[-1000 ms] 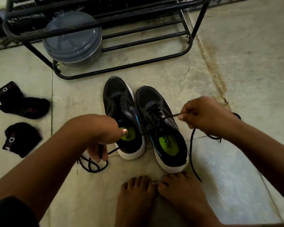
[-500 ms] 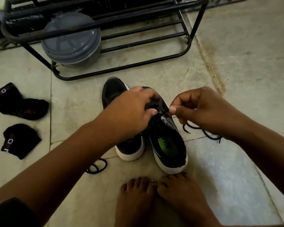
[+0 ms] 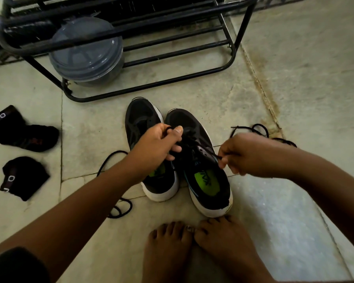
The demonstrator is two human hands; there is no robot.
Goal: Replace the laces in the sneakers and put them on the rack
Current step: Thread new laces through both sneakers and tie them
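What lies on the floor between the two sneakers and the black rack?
In the head view, only bare floor tile separates the sneakers from the rack; nothing lies there.

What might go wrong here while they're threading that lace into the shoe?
The lace trails loose on the floor behind the right hand and might snag. The left hand grips lace in a bunch, which may tangle. Bare toes touch the right sneaker, so a hard pull might shift it.
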